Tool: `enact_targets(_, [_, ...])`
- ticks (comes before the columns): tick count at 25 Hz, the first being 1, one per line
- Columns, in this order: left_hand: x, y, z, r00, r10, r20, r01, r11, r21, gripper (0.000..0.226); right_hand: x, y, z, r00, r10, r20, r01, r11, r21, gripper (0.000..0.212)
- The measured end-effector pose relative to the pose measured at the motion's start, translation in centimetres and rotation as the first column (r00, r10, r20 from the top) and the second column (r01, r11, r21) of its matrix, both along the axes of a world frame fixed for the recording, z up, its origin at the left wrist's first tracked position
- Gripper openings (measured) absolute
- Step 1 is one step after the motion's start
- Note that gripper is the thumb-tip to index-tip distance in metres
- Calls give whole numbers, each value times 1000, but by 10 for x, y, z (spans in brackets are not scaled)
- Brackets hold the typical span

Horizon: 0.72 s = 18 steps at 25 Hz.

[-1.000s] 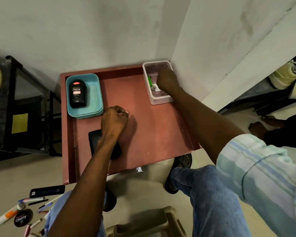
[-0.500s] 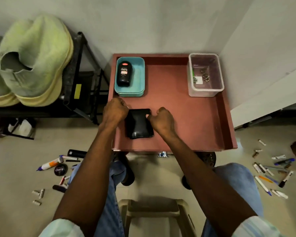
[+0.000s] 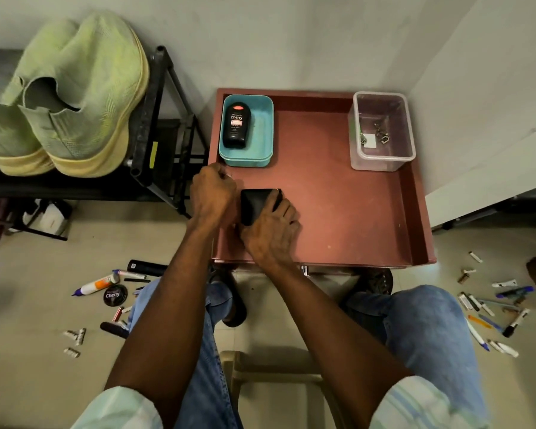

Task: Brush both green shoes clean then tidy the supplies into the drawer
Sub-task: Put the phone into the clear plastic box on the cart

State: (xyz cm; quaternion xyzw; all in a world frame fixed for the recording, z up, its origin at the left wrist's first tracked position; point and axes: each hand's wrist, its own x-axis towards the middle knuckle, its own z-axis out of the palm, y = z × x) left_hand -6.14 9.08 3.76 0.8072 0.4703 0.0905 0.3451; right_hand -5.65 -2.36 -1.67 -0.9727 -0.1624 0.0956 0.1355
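One head-worn camera looks steeply down (wide-angle, close) over the drawer (image 3: 322, 212) and floor.

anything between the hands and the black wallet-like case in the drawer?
Nothing visible. The right hand already lies on the black case, fingers over its near right corner, and the left hand sits against its left edge, fingers curled. The teal tray and clear container stand farther back in the drawer.
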Motion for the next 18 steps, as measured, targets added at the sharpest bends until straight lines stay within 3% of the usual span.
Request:
enact_targets(4, [6,-4,-3,999,-30,-9,31,999,15,18,6,-3,2,998,2,62,-6,999,54,78])
enact_targets(6, [11,-5,-4,999,-42,2,41,999,24,16,9,-8,3,998,27,60,-32,997,76,73])
enact_targets(12, [60,-34,-7,986,-117,120,116,993,15,18,67,-60,22,981,-189,-39,193,945,266,87])
enact_targets(18, [92,-75,-15,960,-244,139,246,969,-1,19,159,-109,68,910,-414,3,360,795,488,85])
